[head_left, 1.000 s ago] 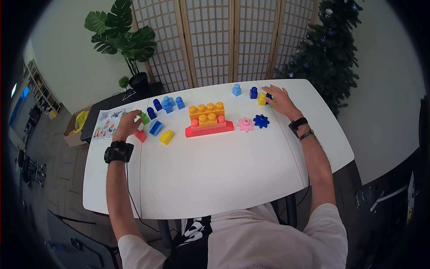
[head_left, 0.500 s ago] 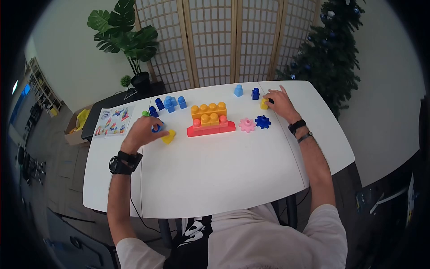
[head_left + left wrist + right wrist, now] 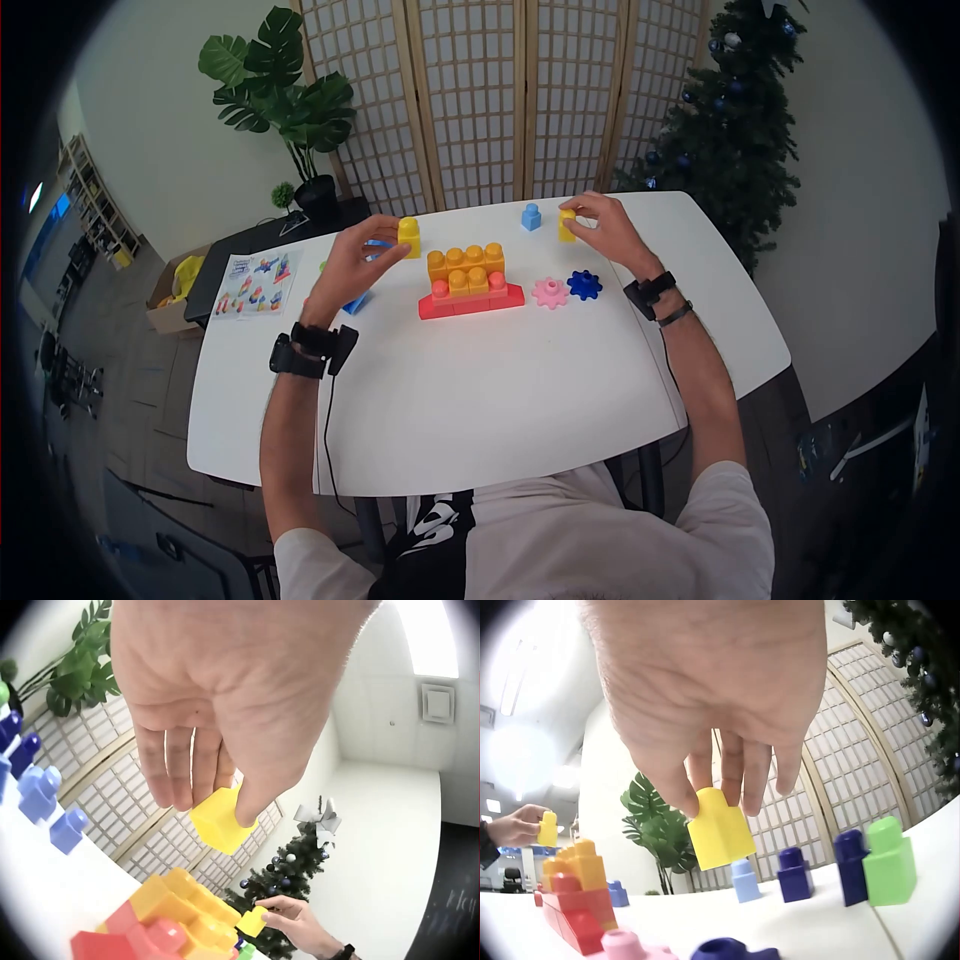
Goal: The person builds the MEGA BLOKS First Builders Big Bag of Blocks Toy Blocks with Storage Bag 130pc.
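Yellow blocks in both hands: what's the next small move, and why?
Probably ease the left hand inward over the orange blocks: it pinches a yellow block raised off the table, the right hand pinches another, and the orange blocks' top studs are bare.

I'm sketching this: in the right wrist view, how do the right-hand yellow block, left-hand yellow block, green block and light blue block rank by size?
1. Right-hand yellow block and green block: too alike to rank
2. Light blue block
3. Left-hand yellow block, farther away, partly covered
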